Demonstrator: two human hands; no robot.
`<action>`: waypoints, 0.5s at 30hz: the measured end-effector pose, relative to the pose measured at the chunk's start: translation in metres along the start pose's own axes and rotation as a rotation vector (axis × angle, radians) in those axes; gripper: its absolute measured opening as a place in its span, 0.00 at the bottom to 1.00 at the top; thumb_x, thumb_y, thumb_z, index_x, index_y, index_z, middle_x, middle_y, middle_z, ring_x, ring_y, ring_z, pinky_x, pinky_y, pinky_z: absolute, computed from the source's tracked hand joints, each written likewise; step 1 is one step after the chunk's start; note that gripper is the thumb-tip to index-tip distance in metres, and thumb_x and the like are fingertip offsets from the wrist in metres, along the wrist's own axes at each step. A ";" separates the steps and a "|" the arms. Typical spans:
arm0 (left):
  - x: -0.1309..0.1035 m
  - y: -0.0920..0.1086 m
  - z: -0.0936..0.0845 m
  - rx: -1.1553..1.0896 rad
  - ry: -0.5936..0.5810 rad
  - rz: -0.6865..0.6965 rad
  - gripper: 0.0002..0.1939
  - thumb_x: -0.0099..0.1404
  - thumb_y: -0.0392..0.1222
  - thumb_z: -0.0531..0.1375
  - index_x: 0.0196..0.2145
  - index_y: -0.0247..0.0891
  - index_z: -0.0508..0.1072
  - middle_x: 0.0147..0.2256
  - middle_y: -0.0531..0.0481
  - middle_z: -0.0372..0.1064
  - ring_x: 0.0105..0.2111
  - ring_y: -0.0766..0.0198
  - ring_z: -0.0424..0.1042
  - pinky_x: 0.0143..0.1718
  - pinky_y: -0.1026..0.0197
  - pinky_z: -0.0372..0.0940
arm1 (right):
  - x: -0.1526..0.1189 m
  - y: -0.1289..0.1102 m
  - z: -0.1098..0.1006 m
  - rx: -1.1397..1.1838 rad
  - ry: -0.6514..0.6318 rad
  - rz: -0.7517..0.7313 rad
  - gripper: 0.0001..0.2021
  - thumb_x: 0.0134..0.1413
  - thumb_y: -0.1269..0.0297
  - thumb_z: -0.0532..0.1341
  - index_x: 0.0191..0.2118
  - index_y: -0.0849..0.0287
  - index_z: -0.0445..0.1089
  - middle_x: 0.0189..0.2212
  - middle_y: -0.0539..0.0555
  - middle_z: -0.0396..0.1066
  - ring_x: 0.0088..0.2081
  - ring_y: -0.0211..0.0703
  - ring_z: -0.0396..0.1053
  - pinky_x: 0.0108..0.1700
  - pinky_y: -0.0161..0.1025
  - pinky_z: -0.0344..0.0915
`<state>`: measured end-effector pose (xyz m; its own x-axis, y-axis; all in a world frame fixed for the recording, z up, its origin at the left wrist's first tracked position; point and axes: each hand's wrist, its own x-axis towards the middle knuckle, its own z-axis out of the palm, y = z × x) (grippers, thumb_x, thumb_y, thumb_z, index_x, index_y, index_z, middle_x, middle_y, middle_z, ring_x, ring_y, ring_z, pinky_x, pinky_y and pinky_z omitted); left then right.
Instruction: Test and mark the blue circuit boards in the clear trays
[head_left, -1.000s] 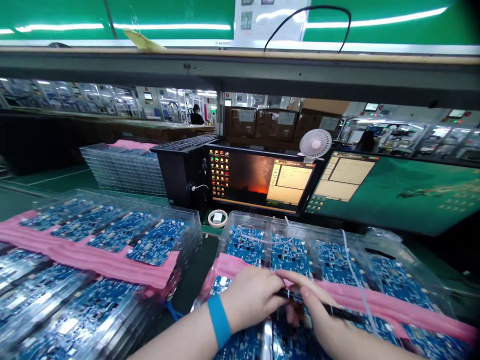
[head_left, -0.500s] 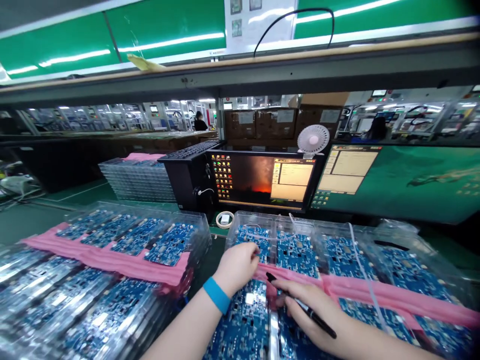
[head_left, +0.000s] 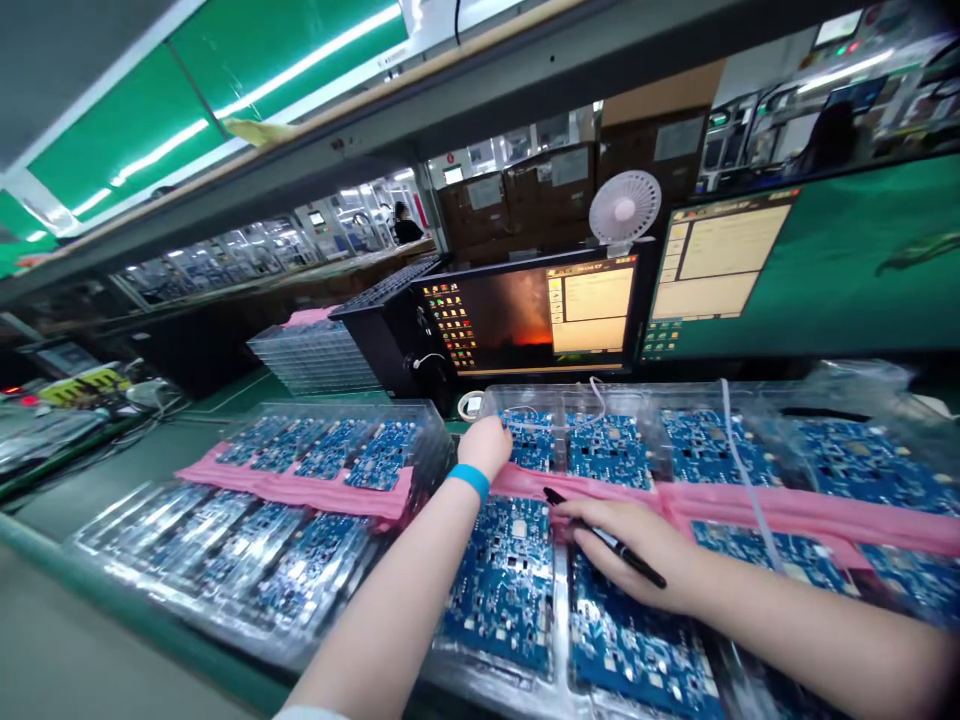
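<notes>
My left hand (head_left: 486, 448), with a blue band (head_left: 471, 480) on its wrist, is at the left edge of the right-hand clear plastic tray (head_left: 561, 600). Its fingers are curled closed beside a blue circuit board (head_left: 529, 452); what they hold, if anything, is hidden. A thin white cord (head_left: 574, 427) runs over the boards close to these fingers. My right hand (head_left: 637, 545) grips a black pen (head_left: 626, 560) slantwise, over the pink foam strip (head_left: 600, 487) and the front boards (head_left: 499, 580). Its fingertips are near the strip.
On the left, another clear tray stack (head_left: 157, 580) holds several blue boards and a pink strip (head_left: 300, 492). Behind stand a black computer case (head_left: 390, 345), two monitors (head_left: 525, 320) and a small white fan (head_left: 625, 207). A white strap (head_left: 742, 470) crosses the right tray. A shelf hangs overhead.
The camera view has tilted and shifted, so the trays and monitors appear higher and more of the table's left front edge shows. Both hands stay at about the same places over the right tray.
</notes>
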<state>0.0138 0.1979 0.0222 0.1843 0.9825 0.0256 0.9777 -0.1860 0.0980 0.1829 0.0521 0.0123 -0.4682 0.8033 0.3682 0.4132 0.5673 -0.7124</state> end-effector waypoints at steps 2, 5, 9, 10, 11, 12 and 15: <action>0.004 0.001 -0.001 0.020 -0.014 -0.007 0.12 0.62 0.42 0.49 0.33 0.33 0.70 0.33 0.43 0.70 0.35 0.60 0.69 0.36 0.59 0.62 | 0.000 -0.001 -0.002 0.001 -0.009 -0.002 0.13 0.58 0.68 0.50 0.49 0.57 0.61 0.38 0.52 0.67 0.37 0.41 0.65 0.41 0.39 0.63; 0.007 0.003 0.000 0.044 -0.010 -0.010 0.12 0.62 0.42 0.49 0.33 0.33 0.69 0.33 0.44 0.70 0.35 0.60 0.69 0.36 0.57 0.62 | 0.001 -0.001 -0.004 0.027 -0.031 0.002 0.12 0.57 0.69 0.50 0.46 0.57 0.63 0.37 0.52 0.67 0.36 0.41 0.65 0.40 0.39 0.63; 0.008 0.007 0.004 0.074 0.011 -0.040 0.12 0.62 0.39 0.48 0.34 0.33 0.69 0.34 0.41 0.70 0.36 0.57 0.69 0.36 0.59 0.62 | 0.001 0.000 -0.005 0.039 -0.029 0.008 0.13 0.56 0.69 0.51 0.46 0.58 0.63 0.37 0.53 0.67 0.36 0.42 0.65 0.40 0.39 0.63; 0.009 0.008 0.006 0.080 0.014 -0.049 0.12 0.62 0.39 0.48 0.35 0.33 0.68 0.34 0.40 0.69 0.36 0.57 0.69 0.36 0.59 0.62 | 0.001 0.001 -0.006 0.037 -0.028 0.009 0.13 0.56 0.69 0.51 0.46 0.58 0.64 0.37 0.53 0.67 0.36 0.42 0.65 0.39 0.39 0.63; 0.010 0.008 0.007 0.084 0.015 -0.055 0.11 0.61 0.38 0.48 0.35 0.32 0.68 0.34 0.39 0.69 0.36 0.57 0.70 0.36 0.60 0.62 | 0.001 0.001 -0.006 0.036 -0.031 0.011 0.13 0.56 0.69 0.50 0.46 0.58 0.64 0.36 0.53 0.67 0.35 0.42 0.65 0.39 0.40 0.63; 0.011 0.009 0.008 0.086 0.014 -0.058 0.11 0.61 0.38 0.48 0.36 0.32 0.68 0.34 0.39 0.69 0.36 0.57 0.69 0.36 0.60 0.61 | 0.001 0.001 -0.006 0.032 -0.033 0.014 0.13 0.56 0.69 0.50 0.46 0.58 0.64 0.36 0.52 0.67 0.34 0.42 0.65 0.39 0.40 0.63; 0.012 0.008 0.010 0.082 0.002 -0.052 0.11 0.62 0.38 0.49 0.36 0.31 0.67 0.35 0.38 0.68 0.37 0.58 0.69 0.38 0.60 0.61 | 0.000 0.001 -0.007 0.026 -0.028 0.014 0.13 0.56 0.69 0.50 0.46 0.58 0.64 0.35 0.52 0.67 0.34 0.42 0.66 0.39 0.39 0.63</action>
<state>0.0251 0.2087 0.0130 0.1327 0.9908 0.0246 0.9909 -0.1332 0.0172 0.1882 0.0541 0.0156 -0.4839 0.8058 0.3413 0.4001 0.5506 -0.7326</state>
